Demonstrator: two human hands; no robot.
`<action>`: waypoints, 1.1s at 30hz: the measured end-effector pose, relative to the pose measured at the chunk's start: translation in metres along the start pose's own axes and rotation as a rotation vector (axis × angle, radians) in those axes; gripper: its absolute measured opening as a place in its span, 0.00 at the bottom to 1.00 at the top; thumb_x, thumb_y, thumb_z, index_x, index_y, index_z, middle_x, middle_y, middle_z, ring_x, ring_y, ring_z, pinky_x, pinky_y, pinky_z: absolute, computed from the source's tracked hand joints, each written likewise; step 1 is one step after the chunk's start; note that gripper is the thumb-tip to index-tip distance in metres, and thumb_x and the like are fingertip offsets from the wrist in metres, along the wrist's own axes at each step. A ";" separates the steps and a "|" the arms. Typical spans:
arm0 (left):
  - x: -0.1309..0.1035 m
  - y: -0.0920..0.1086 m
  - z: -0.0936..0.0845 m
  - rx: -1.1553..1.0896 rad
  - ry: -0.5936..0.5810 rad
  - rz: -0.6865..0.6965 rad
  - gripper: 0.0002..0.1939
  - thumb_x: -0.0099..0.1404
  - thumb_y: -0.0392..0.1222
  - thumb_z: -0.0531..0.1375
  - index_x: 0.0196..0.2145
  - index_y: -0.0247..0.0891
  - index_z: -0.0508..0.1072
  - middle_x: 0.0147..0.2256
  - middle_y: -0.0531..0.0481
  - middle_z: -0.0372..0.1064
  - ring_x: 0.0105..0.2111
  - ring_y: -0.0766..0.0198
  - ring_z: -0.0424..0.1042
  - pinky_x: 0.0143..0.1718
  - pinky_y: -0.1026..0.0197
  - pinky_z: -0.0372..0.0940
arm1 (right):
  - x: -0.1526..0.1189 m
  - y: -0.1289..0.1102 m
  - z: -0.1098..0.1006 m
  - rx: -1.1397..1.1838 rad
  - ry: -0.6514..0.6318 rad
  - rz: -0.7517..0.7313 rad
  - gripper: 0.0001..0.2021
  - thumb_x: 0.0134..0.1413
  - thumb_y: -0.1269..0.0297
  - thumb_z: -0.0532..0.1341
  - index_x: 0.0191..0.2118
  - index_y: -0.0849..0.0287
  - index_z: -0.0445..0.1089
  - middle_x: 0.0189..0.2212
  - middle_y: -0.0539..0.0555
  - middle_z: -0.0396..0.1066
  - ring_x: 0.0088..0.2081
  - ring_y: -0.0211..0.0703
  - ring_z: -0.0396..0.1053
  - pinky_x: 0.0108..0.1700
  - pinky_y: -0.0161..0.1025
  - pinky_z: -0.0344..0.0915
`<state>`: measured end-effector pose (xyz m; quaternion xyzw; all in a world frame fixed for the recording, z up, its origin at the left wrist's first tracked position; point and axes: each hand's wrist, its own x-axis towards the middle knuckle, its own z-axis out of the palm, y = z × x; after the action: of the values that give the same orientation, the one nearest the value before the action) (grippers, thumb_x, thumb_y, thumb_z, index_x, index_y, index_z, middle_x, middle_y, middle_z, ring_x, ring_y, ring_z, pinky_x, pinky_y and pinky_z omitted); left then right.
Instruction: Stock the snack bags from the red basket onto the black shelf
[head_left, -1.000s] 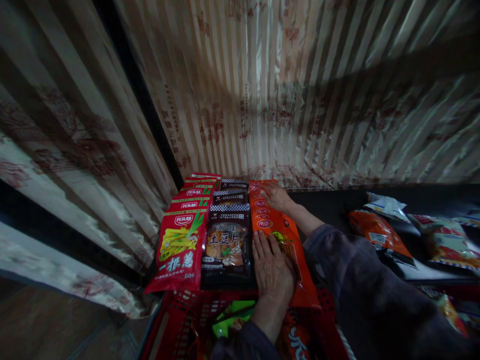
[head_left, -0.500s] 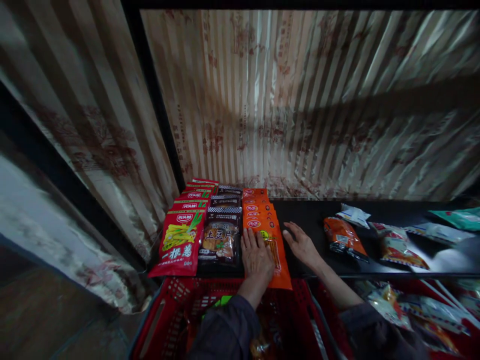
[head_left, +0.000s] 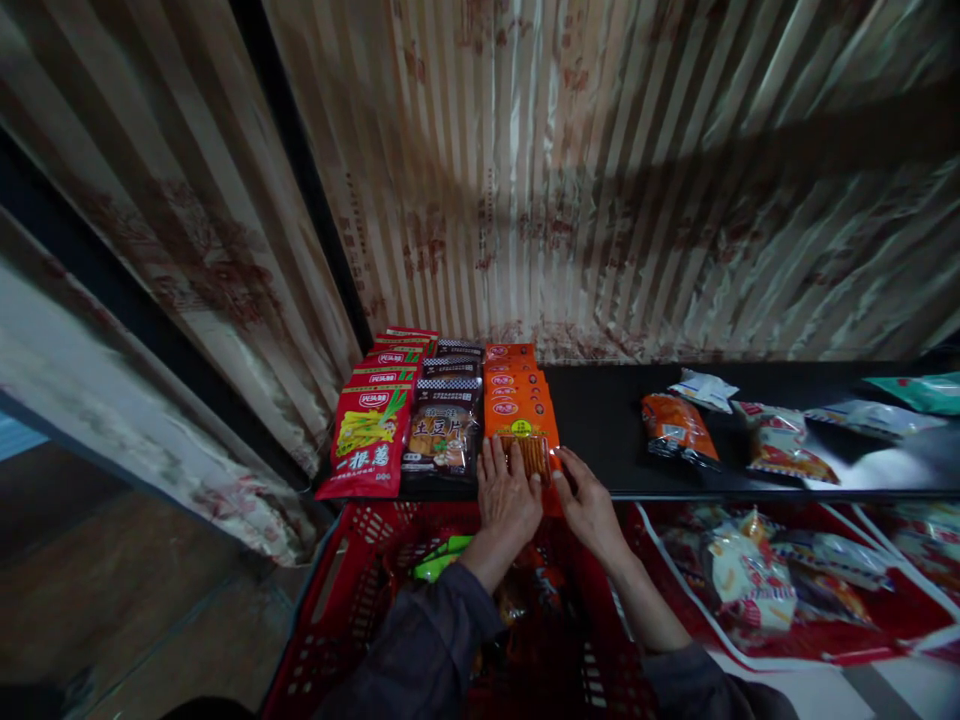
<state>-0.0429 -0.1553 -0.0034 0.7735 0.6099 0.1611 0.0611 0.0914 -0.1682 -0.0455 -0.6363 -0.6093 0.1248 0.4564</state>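
Note:
A row of overlapping orange snack packets [head_left: 519,408] lies on the black shelf, the front one with a clear window. My left hand [head_left: 510,498] rests flat on the lower left part of that front packet, fingers spread. At its lower right edge, my right hand [head_left: 591,500] touches the packet with its fingers extended and slightly bent. Left of the orange row are black snack packets [head_left: 441,428], then red snack packets [head_left: 367,440], each laid in overlapping layers.
Below the shelf edge stands a red basket [head_left: 330,590] with packets inside, one bright green [head_left: 442,558]. Another red container [head_left: 892,632] at the right holds bagged snacks. Loose bags, one orange and black [head_left: 679,430], lie on the shelf [head_left: 592,400]. A striped curtain [head_left: 517,200] hangs behind.
My right hand has moved left to the orange packet's edge. The left hand has shifted lower on the packet, and the view has tilted down a little.

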 end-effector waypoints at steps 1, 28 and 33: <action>0.000 -0.001 0.000 -0.004 -0.017 -0.008 0.30 0.69 0.44 0.52 0.65 0.28 0.59 0.68 0.30 0.45 0.69 0.43 0.43 0.67 0.43 0.47 | -0.001 0.001 0.001 0.015 0.013 -0.013 0.23 0.62 0.54 0.50 0.56 0.60 0.70 0.57 0.63 0.70 0.60 0.52 0.66 0.64 0.55 0.60; 0.018 -0.014 0.002 -0.305 -0.046 -0.133 0.31 0.68 0.37 0.49 0.65 0.20 0.54 0.69 0.26 0.41 0.69 0.46 0.40 0.69 0.48 0.43 | 0.016 0.003 -0.005 0.420 0.012 0.297 0.34 0.60 0.40 0.53 0.65 0.55 0.60 0.64 0.59 0.61 0.65 0.53 0.58 0.68 0.53 0.52; 0.031 -0.009 0.000 -0.337 -0.016 -0.206 0.32 0.67 0.37 0.51 0.66 0.20 0.53 0.68 0.26 0.41 0.69 0.47 0.40 0.69 0.48 0.44 | 0.034 0.016 -0.002 0.472 0.000 0.335 0.34 0.59 0.38 0.53 0.66 0.50 0.58 0.64 0.54 0.62 0.66 0.52 0.58 0.68 0.53 0.51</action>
<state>-0.0447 -0.1229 -0.0006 0.6872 0.6497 0.2476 0.2105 0.1105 -0.1362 -0.0427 -0.6040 -0.4500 0.3369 0.5650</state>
